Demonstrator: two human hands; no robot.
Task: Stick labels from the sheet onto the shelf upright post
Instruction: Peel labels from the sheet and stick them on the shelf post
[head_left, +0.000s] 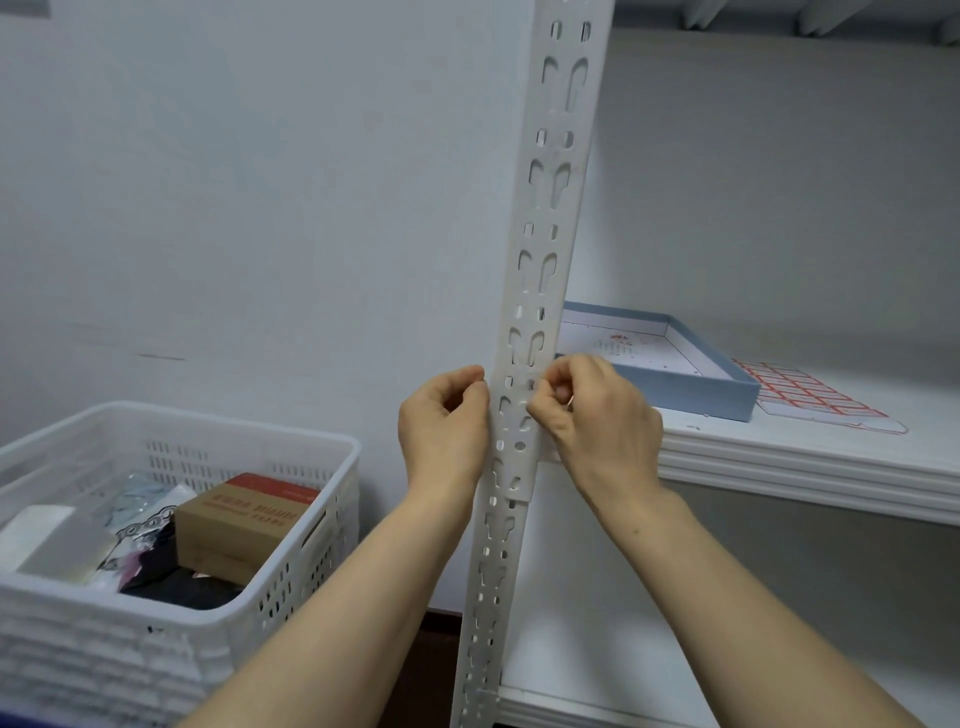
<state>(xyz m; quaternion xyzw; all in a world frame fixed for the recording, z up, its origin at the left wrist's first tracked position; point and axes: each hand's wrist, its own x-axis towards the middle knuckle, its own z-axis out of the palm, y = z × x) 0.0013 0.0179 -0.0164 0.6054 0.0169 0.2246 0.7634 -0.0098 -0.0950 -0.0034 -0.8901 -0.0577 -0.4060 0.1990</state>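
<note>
Left hand curled, pinching post left edge; right hand curled, pinching post right edge.

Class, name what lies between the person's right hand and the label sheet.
An open blue box on the shelf separates right hand from label sheet; the head view shows it.

I saw a white post punched with paired slots, a red-gridded white label sheet at three o'clock, a pale-blue tray, and a white perforated basket.
</note>
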